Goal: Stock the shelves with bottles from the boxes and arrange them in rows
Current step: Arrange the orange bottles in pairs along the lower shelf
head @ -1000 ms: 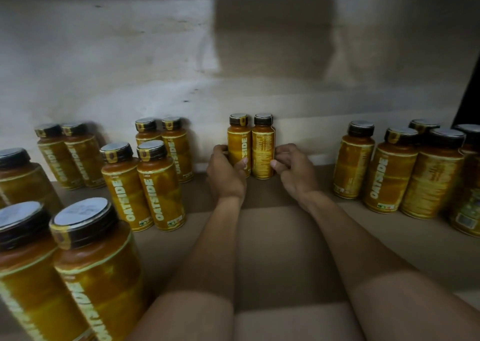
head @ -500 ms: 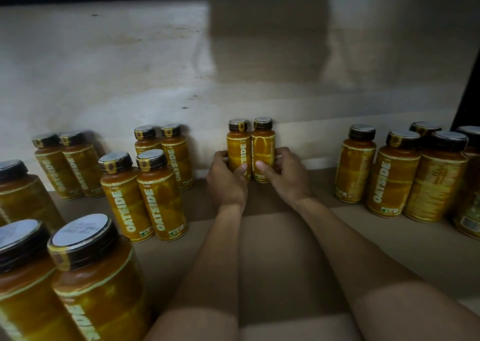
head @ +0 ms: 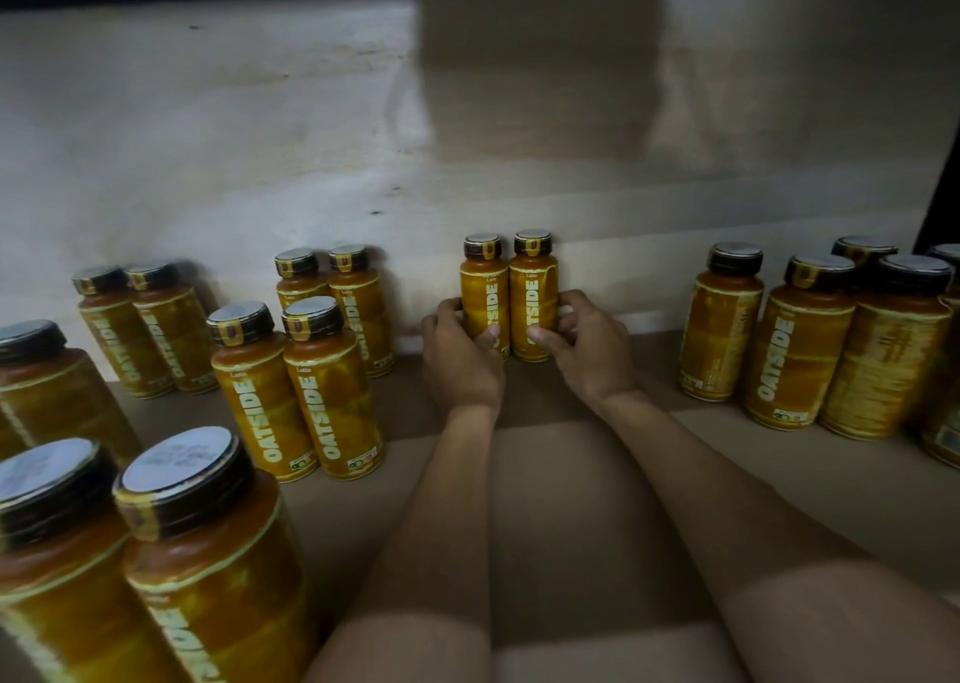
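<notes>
Rotated since a second ago: the right orange plastic bottle with a dark screw cap point(head: 533, 287) showed its small-print side then; now its white OATSIDE lettering faces out, matching the left orange plastic bottle point(head: 484, 292) that touches it. The right hand point(head: 587, 355) has closed in from beside that bottle onto it.

Both bottles stand upright at the back edge of the pale wooden shelf point(head: 597, 474), about mid-span, against the light back panel point(head: 311, 136).

Grip: the left hand point(head: 460, 365) has fingers curled round the left bottle's outer side and the thumb across its front. The right hand mirrors this on the right bottle, thumb low on the label. Neither hand is spread.

Step, as I read it: squaring up the first pair of a new middle row.

Other same-type orange bottles: two-wide rows point(head: 296, 386) towards the left edge, a cluster point(head: 805, 339) towards the right edge. Both are well apart from this pair.

Next move likely calls for letting go without nudging the pair, then fetching more bottles to fill forward towards the front edge. No box is in view.
</notes>
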